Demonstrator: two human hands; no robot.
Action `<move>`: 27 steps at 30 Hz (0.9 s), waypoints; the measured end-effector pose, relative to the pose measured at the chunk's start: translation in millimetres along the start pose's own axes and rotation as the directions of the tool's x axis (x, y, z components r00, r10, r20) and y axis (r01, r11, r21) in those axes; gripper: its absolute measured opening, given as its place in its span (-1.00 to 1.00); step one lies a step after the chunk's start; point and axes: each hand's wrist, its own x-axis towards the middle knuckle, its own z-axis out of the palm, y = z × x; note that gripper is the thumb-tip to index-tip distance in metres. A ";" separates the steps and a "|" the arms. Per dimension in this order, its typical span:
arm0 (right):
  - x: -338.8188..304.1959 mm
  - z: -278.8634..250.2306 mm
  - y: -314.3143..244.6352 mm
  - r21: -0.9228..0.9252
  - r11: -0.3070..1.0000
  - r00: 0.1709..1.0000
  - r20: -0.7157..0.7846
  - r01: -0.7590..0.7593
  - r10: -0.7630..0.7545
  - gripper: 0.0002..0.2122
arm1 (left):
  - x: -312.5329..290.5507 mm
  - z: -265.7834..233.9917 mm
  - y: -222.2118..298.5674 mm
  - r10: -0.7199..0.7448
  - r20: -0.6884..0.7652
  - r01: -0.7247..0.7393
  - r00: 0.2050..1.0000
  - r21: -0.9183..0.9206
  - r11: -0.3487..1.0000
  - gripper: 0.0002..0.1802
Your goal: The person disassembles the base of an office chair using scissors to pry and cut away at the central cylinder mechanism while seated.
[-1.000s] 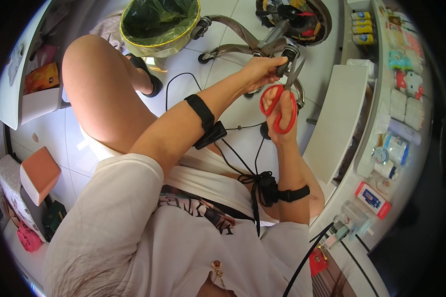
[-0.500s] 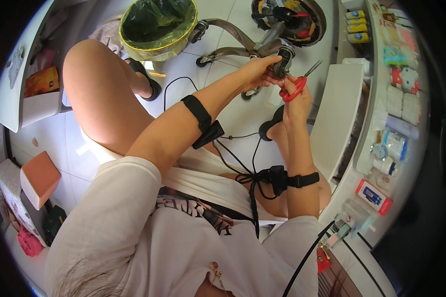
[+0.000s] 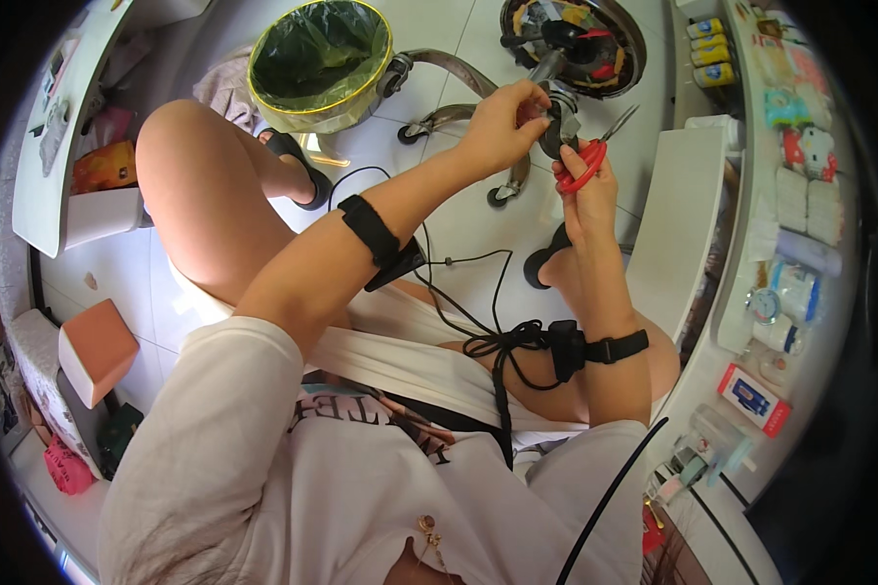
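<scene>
A pair of scissors with red handles sits in my right hand, its blades pointing up and to the right, away from the wheel. The thumb and fingertips of that hand also touch a dark caster wheel on a chair's metal base. My left hand is at the left side of the same wheel, thumb and fingers drawn together near its top. Whatever is between those fingertips is too small to make out. Another metal leg of the base reaches left, with more casters.
Left of the base stands a yellow-rimmed bin with a dark liner. Behind it lies a round dark container of mixed scraps. A white shelf with packages runs along the right. Black cables hang between my forearms.
My left hand has shifted from gripping the caster's side up to its top edge, fingers now pinched. The right hand keeps the scissors beside the wheel. The whole view has shifted slightly.
</scene>
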 end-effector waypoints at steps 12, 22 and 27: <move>3.3 -1.5 0.3 -0.105 0.992 0.997 -0.017 0.076 -0.079 -0.71 | 2.4 6.0 29.3 -0.101 0.088 0.072 0.991 0.284 0.956 -0.81; 0.6 1.3 -1.6 -0.178 0.979 0.993 -0.044 0.100 -0.110 -0.71 | -0.6 12.7 19.5 0.107 0.077 -0.130 0.991 0.436 0.891 -0.89; 3.1 -1.3 -2.6 -0.187 0.976 0.989 -0.069 0.116 -0.131 -0.73 | -5.8 14.1 18.1 0.121 0.039 -0.127 0.992 0.379 0.916 -0.88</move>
